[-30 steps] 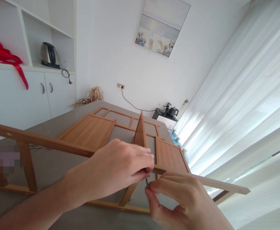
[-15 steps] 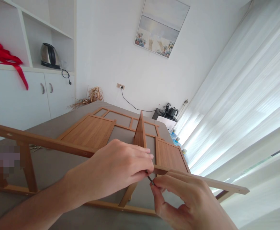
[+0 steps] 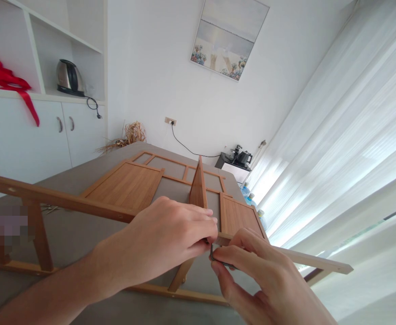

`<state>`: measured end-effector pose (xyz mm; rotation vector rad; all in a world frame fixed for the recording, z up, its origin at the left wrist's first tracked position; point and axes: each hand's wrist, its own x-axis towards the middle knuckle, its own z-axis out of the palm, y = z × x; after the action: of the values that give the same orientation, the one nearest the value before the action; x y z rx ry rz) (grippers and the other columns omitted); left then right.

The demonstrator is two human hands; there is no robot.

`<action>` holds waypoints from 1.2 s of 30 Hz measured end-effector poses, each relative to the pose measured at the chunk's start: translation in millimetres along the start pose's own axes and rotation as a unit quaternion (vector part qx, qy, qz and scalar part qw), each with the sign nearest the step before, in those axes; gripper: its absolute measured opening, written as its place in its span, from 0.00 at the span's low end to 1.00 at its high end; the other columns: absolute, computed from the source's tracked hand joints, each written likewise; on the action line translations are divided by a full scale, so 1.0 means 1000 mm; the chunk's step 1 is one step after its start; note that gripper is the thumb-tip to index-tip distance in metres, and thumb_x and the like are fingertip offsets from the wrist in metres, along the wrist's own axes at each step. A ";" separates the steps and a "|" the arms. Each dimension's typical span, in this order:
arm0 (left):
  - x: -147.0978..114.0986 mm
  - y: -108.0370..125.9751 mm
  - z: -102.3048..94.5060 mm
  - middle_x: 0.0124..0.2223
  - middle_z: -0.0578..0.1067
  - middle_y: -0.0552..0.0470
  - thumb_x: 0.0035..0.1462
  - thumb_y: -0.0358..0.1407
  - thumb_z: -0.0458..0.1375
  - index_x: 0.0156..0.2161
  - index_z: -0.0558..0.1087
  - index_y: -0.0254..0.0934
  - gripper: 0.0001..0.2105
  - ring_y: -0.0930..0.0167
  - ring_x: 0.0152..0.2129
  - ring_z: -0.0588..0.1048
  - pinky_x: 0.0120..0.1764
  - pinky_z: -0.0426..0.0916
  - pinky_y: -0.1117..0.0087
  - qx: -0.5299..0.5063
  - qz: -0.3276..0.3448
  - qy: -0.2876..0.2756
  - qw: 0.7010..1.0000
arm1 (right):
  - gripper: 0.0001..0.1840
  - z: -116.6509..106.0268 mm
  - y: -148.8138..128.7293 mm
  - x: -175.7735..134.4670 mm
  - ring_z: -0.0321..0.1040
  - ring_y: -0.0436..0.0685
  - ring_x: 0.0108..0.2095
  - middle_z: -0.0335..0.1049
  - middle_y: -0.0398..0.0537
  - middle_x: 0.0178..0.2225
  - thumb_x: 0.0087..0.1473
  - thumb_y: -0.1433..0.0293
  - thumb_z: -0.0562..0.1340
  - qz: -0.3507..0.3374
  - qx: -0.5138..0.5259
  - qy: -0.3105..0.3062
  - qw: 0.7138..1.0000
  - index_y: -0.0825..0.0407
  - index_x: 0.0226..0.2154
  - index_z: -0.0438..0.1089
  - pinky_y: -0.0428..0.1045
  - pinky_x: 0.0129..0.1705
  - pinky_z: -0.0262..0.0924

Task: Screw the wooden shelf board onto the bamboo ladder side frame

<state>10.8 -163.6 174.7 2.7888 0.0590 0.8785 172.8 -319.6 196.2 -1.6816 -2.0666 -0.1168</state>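
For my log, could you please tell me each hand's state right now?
Left hand: closed on the wooden rail.
Right hand: fingers pinching a thin L-shaped metal tool.

White wall, framed picture, white curtains — apparently backlit.

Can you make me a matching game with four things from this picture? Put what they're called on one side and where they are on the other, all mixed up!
Things:
1. hex key
2. silver-and-black kettle
3. red cloth
4. framed painting

Where they are:
A. bunched up, with one strip hanging over the edge of the shelf
B. hanging on the white wall
C. pinched in the right hand
D. standing upright in a shelf compartment

Right pairs: 1-C, 2-D, 3-A, 4-B
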 end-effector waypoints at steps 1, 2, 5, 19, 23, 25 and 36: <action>0.000 0.000 0.000 0.48 0.80 0.61 0.66 0.35 0.56 0.35 0.72 0.42 0.07 0.72 0.55 0.74 0.47 0.70 0.76 -0.002 -0.002 0.000 1.000 | 0.11 0.001 0.000 0.000 0.71 0.49 0.32 0.68 0.43 0.32 0.58 0.77 0.60 0.002 0.003 -0.004 1.000 0.47 0.39 0.75 0.43 0.34 0.66; 0.000 -0.001 0.001 0.49 0.80 0.61 0.67 0.35 0.56 0.35 0.71 0.42 0.07 0.72 0.55 0.74 0.47 0.69 0.76 -0.003 -0.004 0.000 1.000 | 0.12 0.001 0.000 0.001 0.71 0.49 0.32 0.68 0.43 0.32 0.59 0.77 0.60 0.003 0.005 -0.008 1.000 0.47 0.39 0.75 0.43 0.34 0.66; 0.001 -0.001 0.001 0.49 0.80 0.61 0.66 0.35 0.56 0.35 0.71 0.42 0.07 0.72 0.55 0.74 0.47 0.69 0.77 -0.007 -0.005 0.004 1.000 | 0.12 0.004 0.000 0.001 0.71 0.50 0.32 0.68 0.43 0.33 0.59 0.77 0.60 0.011 0.011 -0.016 1.000 0.46 0.40 0.75 0.43 0.34 0.66; 0.000 -0.001 0.002 0.49 0.80 0.62 0.66 0.35 0.56 0.35 0.70 0.42 0.06 0.73 0.54 0.74 0.44 0.69 0.77 -0.002 0.002 0.006 1.000 | 0.11 0.004 0.000 0.000 0.71 0.50 0.35 0.69 0.44 0.35 0.63 0.76 0.58 0.011 0.022 -0.029 0.999 0.47 0.39 0.73 0.44 0.37 0.67; -0.001 -0.001 0.001 0.49 0.80 0.62 0.66 0.35 0.57 0.35 0.70 0.42 0.06 0.73 0.54 0.74 0.45 0.68 0.77 0.000 0.000 0.001 1.000 | 0.11 0.004 -0.001 0.001 0.71 0.50 0.35 0.69 0.44 0.35 0.63 0.76 0.57 0.011 0.019 -0.029 0.999 0.47 0.38 0.74 0.44 0.36 0.66; -0.001 -0.001 0.001 0.49 0.80 0.62 0.66 0.35 0.57 0.35 0.70 0.42 0.06 0.73 0.55 0.74 0.44 0.68 0.77 0.002 -0.002 -0.002 1.000 | 0.10 0.005 -0.001 0.000 0.71 0.50 0.34 0.69 0.44 0.34 0.63 0.76 0.57 0.012 0.018 -0.024 0.999 0.48 0.37 0.73 0.44 0.36 0.66; 0.000 0.000 0.001 0.45 0.81 0.61 0.66 0.35 0.57 0.36 0.71 0.43 0.05 0.73 0.53 0.75 0.45 0.68 0.78 0.004 -0.001 0.006 1.000 | 0.10 0.007 -0.003 0.000 0.73 0.51 0.32 0.72 0.43 0.31 0.63 0.74 0.58 0.039 0.009 -0.005 0.999 0.48 0.33 0.72 0.44 0.33 0.64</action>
<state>11.0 -163.8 173.8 2.7908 0.0674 0.8980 168.0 -317.8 191.2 -1.7530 -2.0002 -0.0649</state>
